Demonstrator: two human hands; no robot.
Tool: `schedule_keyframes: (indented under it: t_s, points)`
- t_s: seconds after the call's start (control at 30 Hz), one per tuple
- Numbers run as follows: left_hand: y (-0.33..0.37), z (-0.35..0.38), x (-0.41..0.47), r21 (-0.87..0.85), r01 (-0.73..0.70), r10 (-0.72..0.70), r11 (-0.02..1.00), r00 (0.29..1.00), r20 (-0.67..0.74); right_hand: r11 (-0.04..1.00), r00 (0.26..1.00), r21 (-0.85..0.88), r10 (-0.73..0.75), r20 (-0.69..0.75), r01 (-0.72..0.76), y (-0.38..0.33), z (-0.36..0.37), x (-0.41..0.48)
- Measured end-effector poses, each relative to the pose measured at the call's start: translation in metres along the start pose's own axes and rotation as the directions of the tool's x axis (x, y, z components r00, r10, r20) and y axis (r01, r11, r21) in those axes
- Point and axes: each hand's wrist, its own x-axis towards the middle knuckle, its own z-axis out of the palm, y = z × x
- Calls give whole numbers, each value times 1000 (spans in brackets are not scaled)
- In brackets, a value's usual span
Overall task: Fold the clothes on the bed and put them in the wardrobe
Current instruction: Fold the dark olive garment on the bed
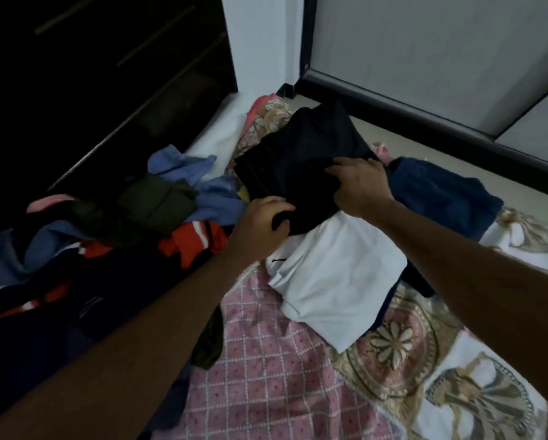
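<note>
– Forearms reach out over the pink checked bed cover (266, 360). What have the hands got?
– Left hand (260, 223) curls round the near edge of the black garment (298, 154). The right hand (358, 185) lies on top, fingers nearly straight, pressing. The garment sits on the bed, overlapping a white garment (336, 281).
– How will it handle?
– Light and limp, I'd judge, and likely to slide on the white one. Best taken by two corners, or from under the fold.
– Count?
– One black, one white, one navy garment (440, 192) at right. In the loose heap (123, 233) at left, light blue, olive and orange show; the total I can't tell.
</note>
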Motion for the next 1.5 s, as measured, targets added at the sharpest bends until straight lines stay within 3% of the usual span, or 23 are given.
schedule_keyframes:
  t_s: [0.07,0.2,0.27,0.37,0.4,0.5,0.57,0.67,0.8,0.87,0.97,1.03,1.13,1.2,1.3,1.4,1.5]
  points:
    - [4,-22,-13,-11,2,-2,1000,999,-49,988,994,142,-51,-100,65,-24,-8,-3]
    - [-24,-101,-87,235,108,-37,966,958,-286,854,922,371,-387,-17,365,-126,0,-13]
    - [-48,-142,-135,368,255,-116,894,926,-359,798,873,412,-488,15,439,-183,13,-18]
    - [-76,-171,-185,495,443,-297,747,890,-347,792,845,436,-522,119,428,-236,35,-22]
    - [-94,-181,-202,495,498,-371,712,865,-338,811,852,408,-507,131,420,-261,41,-22]
    - [-138,-189,-224,326,570,-525,754,822,-221,858,919,371,-394,33,355,-302,53,-18]
    - [-158,-180,-227,296,541,-509,787,841,-181,864,938,381,-346,-22,328,-312,56,-10]
    - [-162,-171,-223,217,524,-489,824,850,-198,907,932,214,-359,-57,363,-319,59,5]
    - [-136,-170,-219,113,573,-520,812,798,-305,846,871,236,-422,-251,478,-316,56,11]
    - [-120,-171,-221,120,554,-464,824,781,-418,799,855,338,-383,-350,497,-310,49,4]
    - [-102,-176,-222,345,424,-252,837,860,-445,701,889,550,-326,-321,455,-299,26,-19]
    - [-84,-182,-215,478,313,-128,821,916,-380,643,875,599,-411,-255,476,-285,4,-45]
    - [-53,-193,-200,587,271,-79,763,940,-331,597,818,600,-546,-183,532,-263,-28,-98]
    - [-38,-199,-189,608,205,-67,767,968,-242,603,789,566,-597,-148,562,-246,-43,-130]
    - [0,-188,-201,684,68,17,727,993,-118,658,810,536,-580,-88,529,-209,-62,-180]
    - [28,-168,-233,716,62,44,695,991,-128,730,833,525,-548,70,436,-187,-66,-213]
    - [80,-140,-263,654,7,127,757,979,-158,772,826,521,-526,203,364,-161,-76,-261]
